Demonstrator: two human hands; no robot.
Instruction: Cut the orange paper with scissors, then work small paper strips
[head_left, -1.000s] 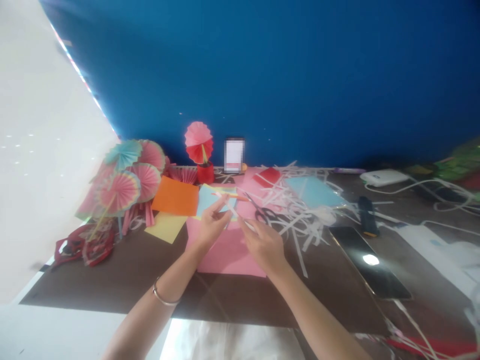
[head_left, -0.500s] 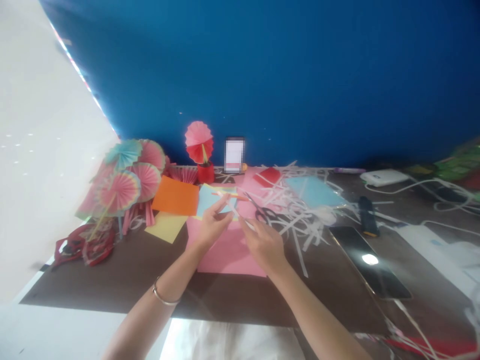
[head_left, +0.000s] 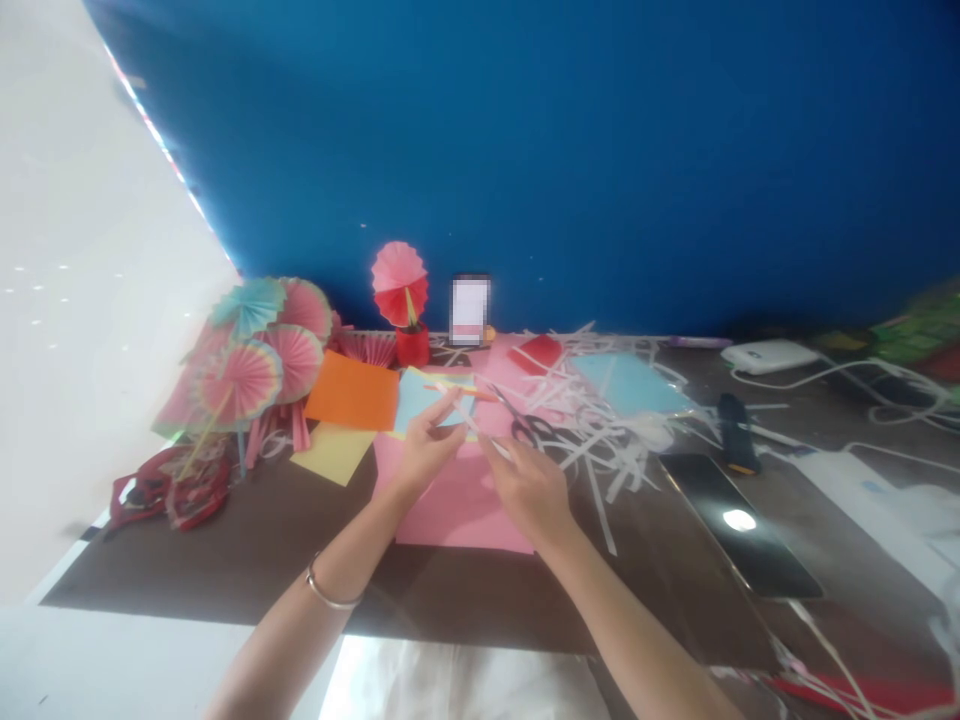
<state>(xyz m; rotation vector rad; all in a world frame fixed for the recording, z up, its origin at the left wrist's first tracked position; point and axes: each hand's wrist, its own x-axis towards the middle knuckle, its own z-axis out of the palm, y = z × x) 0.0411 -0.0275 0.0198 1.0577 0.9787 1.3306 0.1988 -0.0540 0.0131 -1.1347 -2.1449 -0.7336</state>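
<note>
My left hand [head_left: 424, 450] and my right hand [head_left: 525, 488] both raised above flat pink paper sheet [head_left: 457, 505], fingertips of each pinching opposite ends of thin white paper strip [head_left: 472, 425]. Strip slanted between hands, clear of dark brown tabletop [head_left: 247, 550]. Black-handled scissors [head_left: 525, 425] just beyond right hand. Black phone [head_left: 739, 520] well to right.

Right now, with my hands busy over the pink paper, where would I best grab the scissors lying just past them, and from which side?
Probably by the dark handle loops of the scissors: they point toward you, while the blades run away toward the back left. Coming from the near side with your right hand, the closest one, looks easiest. White paper strips crowd the scissors' right side.
</note>
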